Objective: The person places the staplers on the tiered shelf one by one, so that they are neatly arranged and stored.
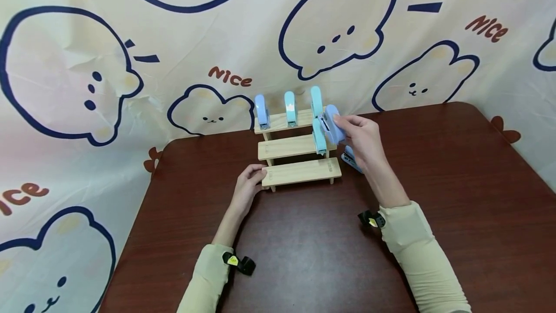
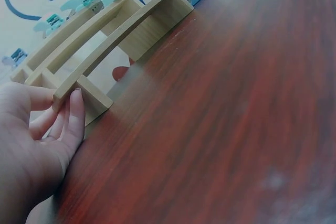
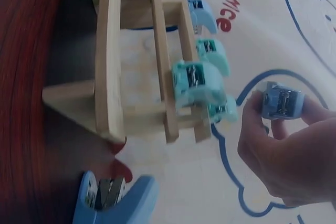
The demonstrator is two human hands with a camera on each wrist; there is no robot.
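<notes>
A small three-step wooden rack point(image 1: 299, 173) stands on the table. My left hand point(image 1: 249, 187) pinches the left end of its lowest step, as the left wrist view shows closely. My right hand point(image 1: 364, 140) grips a periwinkle-blue stapler point(image 1: 332, 124) in the air beside the rack's right end. On the top step stand a blue stapler point(image 1: 262, 111), a teal stapler point(image 1: 290, 109) and, at the right, another teal stapler point(image 1: 316, 100). One more teal stapler point(image 1: 319, 137) is on the right end of the middle step.
Another blue stapler point(image 1: 351, 159) lies on the table right of the rack, partly behind my right hand in the head view. Behind the dark wooden table point(image 1: 451, 182) hangs a cartoon-printed cloth point(image 1: 269, 37). Each wrist wears a black strap with a small device.
</notes>
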